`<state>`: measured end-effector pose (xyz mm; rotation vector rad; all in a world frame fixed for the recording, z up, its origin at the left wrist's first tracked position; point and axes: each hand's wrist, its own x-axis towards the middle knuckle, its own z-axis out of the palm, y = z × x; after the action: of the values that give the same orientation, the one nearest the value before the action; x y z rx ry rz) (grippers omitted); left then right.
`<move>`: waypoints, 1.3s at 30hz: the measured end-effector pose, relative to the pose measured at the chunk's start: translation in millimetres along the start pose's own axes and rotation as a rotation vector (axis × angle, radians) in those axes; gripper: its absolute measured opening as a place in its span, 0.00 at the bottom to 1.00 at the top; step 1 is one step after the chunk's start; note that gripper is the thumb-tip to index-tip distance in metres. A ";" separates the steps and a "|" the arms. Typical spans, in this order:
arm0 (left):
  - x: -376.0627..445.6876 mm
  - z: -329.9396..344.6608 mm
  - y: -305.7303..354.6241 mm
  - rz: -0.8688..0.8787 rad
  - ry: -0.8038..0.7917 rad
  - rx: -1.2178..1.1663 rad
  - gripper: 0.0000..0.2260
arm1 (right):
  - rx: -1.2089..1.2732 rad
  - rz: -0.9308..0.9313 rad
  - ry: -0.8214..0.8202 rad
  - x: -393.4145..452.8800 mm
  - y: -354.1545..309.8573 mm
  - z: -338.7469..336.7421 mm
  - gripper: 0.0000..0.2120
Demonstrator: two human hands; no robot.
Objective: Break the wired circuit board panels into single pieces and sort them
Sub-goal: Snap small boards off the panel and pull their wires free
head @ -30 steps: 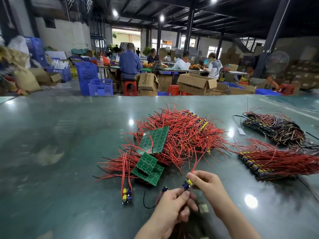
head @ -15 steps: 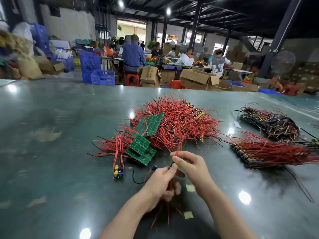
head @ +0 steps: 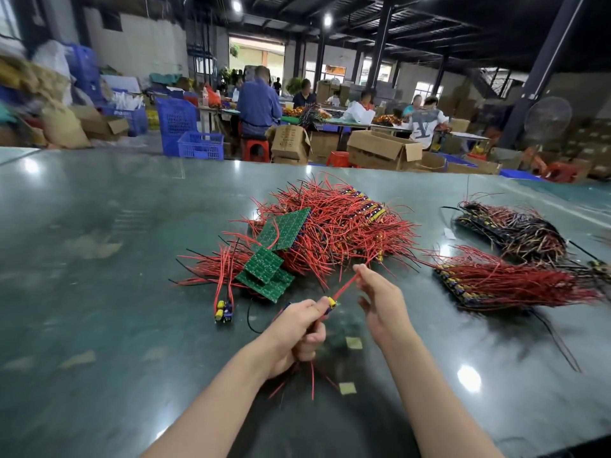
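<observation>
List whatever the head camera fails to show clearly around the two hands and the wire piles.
- What the left hand grips besides red wires: its curled fingers hide it.
- Whether the right hand pinches the red wire: motion blur.
- Markings on the small board piece: too small.
- The far end of the dark wire bundle: cut by the right frame edge.
- Panels under the red wire pile: buried by wires.

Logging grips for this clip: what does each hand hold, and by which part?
Left hand grips a small yellow-capped circuit board piece by its body, red wires trailing below. Right hand pinches that piece's red wire near its far end.
</observation>
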<state>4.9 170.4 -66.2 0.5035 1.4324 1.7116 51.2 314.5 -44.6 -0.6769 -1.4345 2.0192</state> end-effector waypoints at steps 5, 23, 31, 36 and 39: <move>-4.9 -4.2 11.0 -0.045 0.009 -0.220 0.16 | -0.009 -0.025 -0.060 1.0 13.0 3.8 0.11; -119.2 -172.6 81.9 -0.108 1.075 0.861 0.17 | -1.233 -0.729 -0.548 -15.0 37.5 13.5 0.10; -120.3 -196.9 56.3 -0.471 1.251 1.427 0.17 | -1.225 -0.702 -0.482 -14.1 37.4 14.6 0.04; -96.4 -123.1 54.0 0.448 1.095 1.028 0.12 | -0.989 -0.515 -0.442 -18.6 31.8 16.6 0.09; -69.2 -56.9 48.1 0.576 0.602 1.044 0.16 | -0.654 -0.414 -0.416 -24.4 24.9 18.9 0.14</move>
<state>-13.7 80.5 -22.4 1.0847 2.8437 1.4420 51.8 278.3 -60.8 -0.1641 -2.2999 1.4034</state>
